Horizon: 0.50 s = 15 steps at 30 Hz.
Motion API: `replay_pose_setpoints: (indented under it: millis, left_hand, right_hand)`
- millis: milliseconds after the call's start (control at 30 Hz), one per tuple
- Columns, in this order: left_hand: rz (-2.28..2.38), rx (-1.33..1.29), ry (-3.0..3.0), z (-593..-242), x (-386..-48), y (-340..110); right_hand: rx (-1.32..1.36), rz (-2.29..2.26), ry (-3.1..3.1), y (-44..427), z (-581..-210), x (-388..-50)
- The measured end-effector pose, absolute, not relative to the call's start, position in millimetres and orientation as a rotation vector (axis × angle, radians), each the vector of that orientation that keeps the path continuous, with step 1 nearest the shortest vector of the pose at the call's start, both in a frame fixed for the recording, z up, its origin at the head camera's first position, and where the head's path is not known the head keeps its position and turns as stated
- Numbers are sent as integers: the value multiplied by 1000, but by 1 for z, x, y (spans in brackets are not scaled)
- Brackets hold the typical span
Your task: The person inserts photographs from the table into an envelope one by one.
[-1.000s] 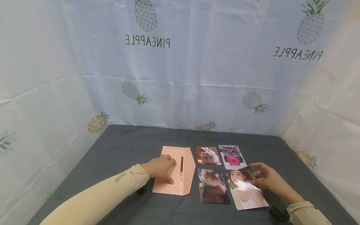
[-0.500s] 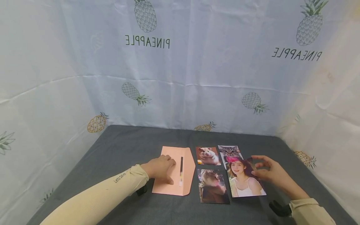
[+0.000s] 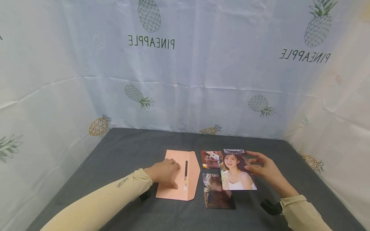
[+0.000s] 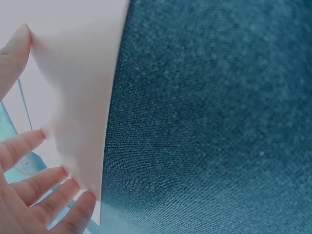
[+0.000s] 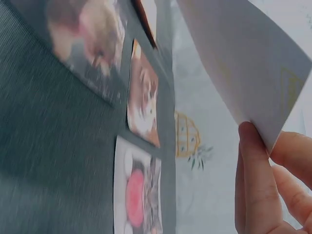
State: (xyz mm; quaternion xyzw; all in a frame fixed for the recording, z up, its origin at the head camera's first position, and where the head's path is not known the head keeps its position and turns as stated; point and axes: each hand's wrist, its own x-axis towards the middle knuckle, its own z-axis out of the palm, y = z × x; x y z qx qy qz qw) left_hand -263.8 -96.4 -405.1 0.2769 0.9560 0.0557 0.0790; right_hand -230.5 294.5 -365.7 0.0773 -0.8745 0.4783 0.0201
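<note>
My left hand [image 3: 164, 172] rests with spread fingers on a pink envelope [image 3: 193, 175]. In the left wrist view its fingertips [image 4: 63, 171] touch the pale paper [image 4: 80, 87]. A narrow strip [image 3: 186, 175], dark at the top and lighter below, shows along the envelope's flap. Pinched at its edge by my right hand [image 3: 264, 166], a photo of a person in a white top [image 3: 237, 179] is raised above the table. Its white back [image 5: 258, 63] faces the right wrist camera. Beneath it lies a cat photo [image 3: 233, 151], mostly hidden in the head view.
A hamster photo [image 3: 211, 159] and a dark, glare-covered photo [image 3: 215, 192] lie between envelope and right hand, both partly overlapped in the head view by the raised photo. The dark grey cloth [image 3: 138, 147] covers the table. A pineapple-print curtain [image 3: 190, 70] encloses the back and sides.
My right hand has lifted the photo of the person off the table and carried it left and away from me, over the cat photo. The left hand has stayed on the envelope.
</note>
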Motion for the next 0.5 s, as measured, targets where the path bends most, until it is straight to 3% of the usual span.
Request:
replay_pose_setpoints:
  millis: [500]
  left_hand:
    - [171, 825, 2858, -405, -263, -97]
  right_hand:
    - [305, 1655, -2643, 229, -372, -259]
